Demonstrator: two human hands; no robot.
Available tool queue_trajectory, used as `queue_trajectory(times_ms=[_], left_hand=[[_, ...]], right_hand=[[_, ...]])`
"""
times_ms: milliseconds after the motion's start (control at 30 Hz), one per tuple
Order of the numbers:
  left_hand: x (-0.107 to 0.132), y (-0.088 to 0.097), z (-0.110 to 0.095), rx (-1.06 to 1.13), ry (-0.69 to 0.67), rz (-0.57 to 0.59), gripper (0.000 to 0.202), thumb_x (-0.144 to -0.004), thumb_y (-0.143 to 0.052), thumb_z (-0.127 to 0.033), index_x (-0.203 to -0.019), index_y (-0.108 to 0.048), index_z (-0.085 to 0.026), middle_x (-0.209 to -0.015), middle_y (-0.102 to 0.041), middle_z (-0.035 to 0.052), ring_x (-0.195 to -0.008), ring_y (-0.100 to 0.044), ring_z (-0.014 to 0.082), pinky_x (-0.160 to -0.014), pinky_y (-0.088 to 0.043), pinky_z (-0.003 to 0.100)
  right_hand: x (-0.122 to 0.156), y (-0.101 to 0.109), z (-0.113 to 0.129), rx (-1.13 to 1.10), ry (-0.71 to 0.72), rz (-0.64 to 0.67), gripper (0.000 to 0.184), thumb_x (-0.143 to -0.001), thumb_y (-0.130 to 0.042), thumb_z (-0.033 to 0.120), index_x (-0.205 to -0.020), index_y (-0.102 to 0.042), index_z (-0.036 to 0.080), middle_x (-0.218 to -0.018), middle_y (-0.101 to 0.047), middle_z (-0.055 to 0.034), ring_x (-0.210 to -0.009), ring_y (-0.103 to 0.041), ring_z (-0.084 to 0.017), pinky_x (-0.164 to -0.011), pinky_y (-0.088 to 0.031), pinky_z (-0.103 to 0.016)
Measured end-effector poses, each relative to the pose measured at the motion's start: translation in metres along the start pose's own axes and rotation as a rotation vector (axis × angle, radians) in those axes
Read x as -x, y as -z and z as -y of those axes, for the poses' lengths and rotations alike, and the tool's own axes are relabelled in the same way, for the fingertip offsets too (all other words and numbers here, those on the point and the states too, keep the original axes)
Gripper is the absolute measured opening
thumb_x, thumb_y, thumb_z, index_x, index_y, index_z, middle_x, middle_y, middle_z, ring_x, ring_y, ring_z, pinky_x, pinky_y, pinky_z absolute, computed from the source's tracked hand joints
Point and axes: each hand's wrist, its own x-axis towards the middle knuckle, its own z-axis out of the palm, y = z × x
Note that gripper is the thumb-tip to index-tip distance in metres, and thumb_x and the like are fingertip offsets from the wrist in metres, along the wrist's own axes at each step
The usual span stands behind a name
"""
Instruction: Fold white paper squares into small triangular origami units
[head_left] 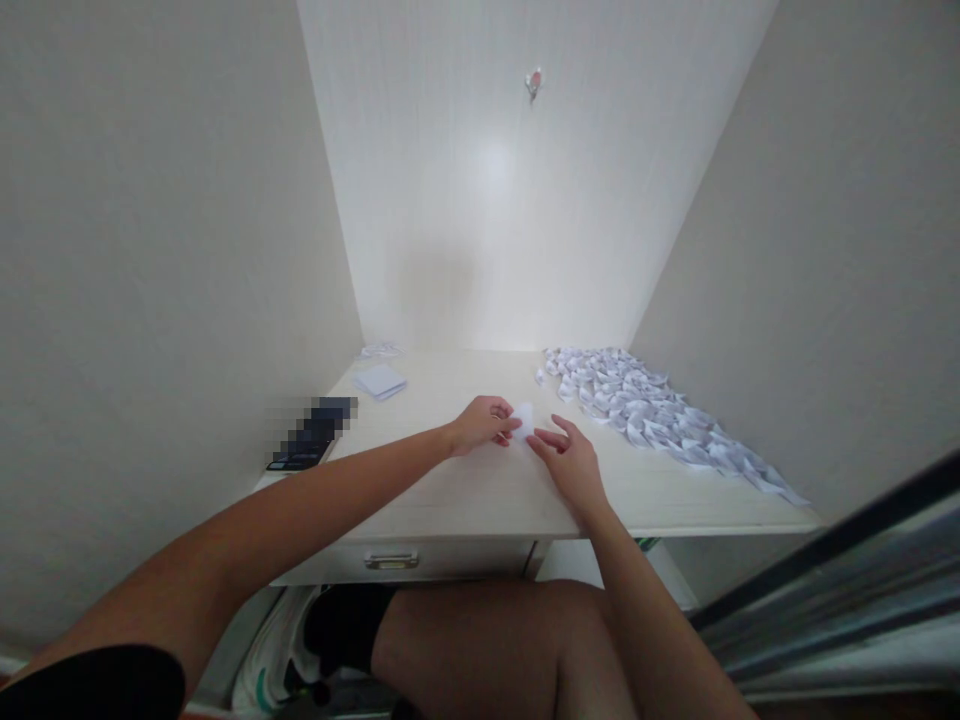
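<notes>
In the head view, the left hand (480, 426) has its grip pinched on a white paper piece (525, 416) over the desk's (457, 505) middle, the right hand (574, 466) sits at its right side, grip impossible to tell, and folded papers (637, 408) line the right edge.

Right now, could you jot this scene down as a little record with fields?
Surface: pale desk with a drawer
Left hand: pinching a small white paper
Right hand: fingers at that paper's lower edge
Right side: spread pile of folded papers
Back left: white paper stack
Left edge: dark object, too blurred to identify
</notes>
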Motion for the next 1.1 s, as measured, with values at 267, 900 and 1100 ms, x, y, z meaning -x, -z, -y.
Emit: queue_trajectory(times_ms=[267, 900, 1100], left_hand=[[0.006, 0.017, 0.035, 0.336, -0.181, -0.208, 0.049, -0.073, -0.08, -0.031, -0.111, -0.054, -0.016, -0.089, -0.071, 0.0018, -0.077, -0.071, 0.0143, -0.073, -0.063, 0.031], [0.001, 0.04, 0.034, 0.255, -0.101, -0.458, 0.046, -0.071, -0.084, -0.032, -0.112, -0.073, -0.013, -0.072, -0.076, 0.0022, -0.066, -0.075, 0.02, -0.069, -0.066, 0.033], [0.001, 0.036, 0.032, 0.346, -0.137, -0.541, 0.043, -0.064, -0.089, -0.029, -0.099, -0.069, -0.014, -0.069, -0.072, -0.0005, -0.062, -0.073, 0.0178, -0.064, -0.068, 0.035]], right_hand=[[-0.069, -0.042, 0.013, -0.081, 0.092, 0.261, 0.023, -0.077, -0.07, 0.017, -0.1, -0.074, 0.016, -0.068, -0.069, 0.0019, -0.064, -0.069, -0.014, -0.063, -0.053, -0.025], [-0.099, -0.062, 0.003, -0.471, 0.121, 0.533, 0.032, -0.079, -0.077, 0.03, -0.109, -0.073, 0.021, -0.076, -0.071, 0.0015, -0.071, -0.071, -0.015, -0.073, -0.058, -0.032], [-0.094, -0.06, 0.011, -0.538, 0.091, 0.487, 0.033, -0.075, -0.079, 0.024, -0.106, -0.069, 0.022, -0.076, -0.066, 0.004, -0.071, -0.068, -0.013, -0.071, -0.057, -0.029]])
